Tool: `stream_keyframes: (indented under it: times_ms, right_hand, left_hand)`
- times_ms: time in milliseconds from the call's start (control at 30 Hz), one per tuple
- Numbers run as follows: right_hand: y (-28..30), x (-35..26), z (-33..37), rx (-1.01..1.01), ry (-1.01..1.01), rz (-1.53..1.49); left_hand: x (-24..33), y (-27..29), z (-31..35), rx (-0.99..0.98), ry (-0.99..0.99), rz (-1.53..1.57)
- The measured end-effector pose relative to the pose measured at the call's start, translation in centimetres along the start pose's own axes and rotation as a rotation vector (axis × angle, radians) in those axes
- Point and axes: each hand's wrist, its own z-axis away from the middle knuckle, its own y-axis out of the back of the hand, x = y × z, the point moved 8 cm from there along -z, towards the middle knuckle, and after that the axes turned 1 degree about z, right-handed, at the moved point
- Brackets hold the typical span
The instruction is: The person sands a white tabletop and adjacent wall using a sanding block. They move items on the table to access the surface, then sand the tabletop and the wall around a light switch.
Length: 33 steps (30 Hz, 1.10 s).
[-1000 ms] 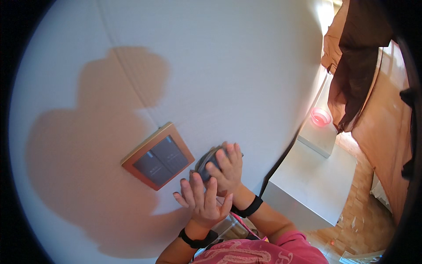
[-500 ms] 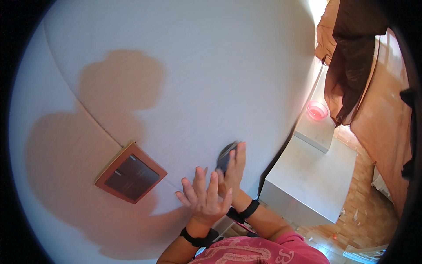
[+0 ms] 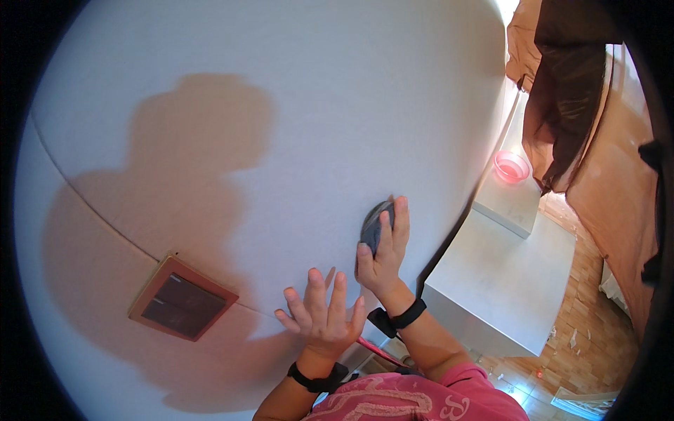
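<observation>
My right hand (image 3: 385,263) holds a dark grey oval pad (image 3: 376,228) flat against the white wall (image 3: 337,105). Its fingers lie over the pad's right side, with the thumb at the lower left edge; I cannot make out exactly what kind of pad it is. Lower and to the left, my left hand (image 3: 323,319) is open, fingers spread and pointing up, holding nothing. Whether its fingertips touch the wall, I cannot tell. A dark panel in a reddish-brown frame (image 3: 144,305) is on the wall, left of my left hand.
A thin cord or seam (image 3: 91,203) runs along the wall to the frame. At right stands a white cabinet (image 3: 505,281) carrying a white box (image 3: 502,210) and a pink bowl (image 3: 511,168). Brown curtains (image 3: 572,105) hang beyond it, above a wooden floor (image 3: 583,344) with scraps.
My right hand has moved up and slightly right along the wall with the pad. My left hand stays nearly in place, while the framed panel appears further left and lower.
</observation>
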Motion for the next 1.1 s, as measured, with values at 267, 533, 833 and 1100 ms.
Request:
stream_keyframes:
  times_ms: [267,533,833,1100]
  right_hand:
    - [-0.4,-0.3,5.2,-0.084,-0.054,0.038]
    - [-0.9,0.3,0.2,-0.063,0.116,-0.052]
    - [0.9,6.8,-0.1,0.012,-0.188,0.003]
    - [-1.0,-3.4,-2.2,-0.076,0.170,-0.054]
  left_hand:
    - [2.3,-2.5,-0.6,-0.101,-0.022,0.113]
    - [3.7,-4.1,-1.7,-0.041,-0.029,0.118]
    - [3.8,-4.3,-1.8,-0.024,-0.046,0.037]
    - [1.5,-1.6,-0.4,0.161,-0.010,0.491]
